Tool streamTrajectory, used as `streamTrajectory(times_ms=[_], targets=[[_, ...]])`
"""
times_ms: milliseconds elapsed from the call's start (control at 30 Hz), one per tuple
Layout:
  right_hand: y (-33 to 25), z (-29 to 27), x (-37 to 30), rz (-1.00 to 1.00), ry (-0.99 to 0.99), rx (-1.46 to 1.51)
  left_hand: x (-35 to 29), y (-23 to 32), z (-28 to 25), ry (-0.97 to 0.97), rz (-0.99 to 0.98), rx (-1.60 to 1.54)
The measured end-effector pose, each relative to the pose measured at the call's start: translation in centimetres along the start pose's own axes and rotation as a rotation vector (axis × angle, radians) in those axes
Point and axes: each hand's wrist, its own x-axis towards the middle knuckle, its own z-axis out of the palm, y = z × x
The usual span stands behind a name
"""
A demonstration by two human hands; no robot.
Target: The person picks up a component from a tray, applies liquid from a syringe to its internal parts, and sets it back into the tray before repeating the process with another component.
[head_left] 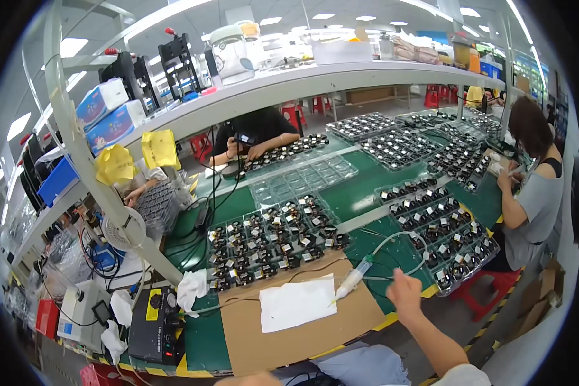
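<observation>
My right hand (406, 297) is raised over the table's front edge, right of a dispensing syringe, with its fingers curled in. Whatever those fingers may hold is hidden. At the bottom edge only a blurred bit of my left hand (249, 380) shows, its fingers out of sight. The syringe (354, 278), yellowish with a green top and a clear hose (392, 235), lies with its tip on a white paper sheet (297, 305). Under the paper is brown cardboard (251, 347). Beyond it, clear trays (270, 239) hold rows of small black parts.
A black control box (153, 331) stands at the left beside a grey device (83, 315). More filled trays (447, 231) lie to the right. A shelf (302, 78) spans overhead on a metal post (90, 148). One co-worker (534, 186) sits at right, another (257, 135) across the table.
</observation>
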Motion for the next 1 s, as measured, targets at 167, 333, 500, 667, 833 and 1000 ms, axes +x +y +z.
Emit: streamTrajectory(times_ms=[167,333,500,667,833,1000], targets=[[0.3,3.2,2.8,-0.397,-0.169,-0.929,1.2,-6.2,-3.9,0.428,-0.464,0.481],[2.0,4.8,3.0,-0.149,-0.266,-1.256,-0.6,-14.3,-11.9,0.469,-0.572,0.912],[2.5,4.5,3.1,-0.157,-0.18,-1.016,-0.3,-22.3,-20.4,0.595,-0.758,1.258],[2.7,4.6,3.4,-0.154,-0.114,-0.943,0.0,-28.9,-24.9,0.626,-0.98,1.53],[3.9,4.2,2.8,-0.087,0.009,-0.382,0.9,-31.0,-27.0,0.631,-1.27,1.39],[3.4,4.9,1.9,0.034,0.218,0.245,0.2,-31.7,-28.3,0.8,-1.45,0.946]])
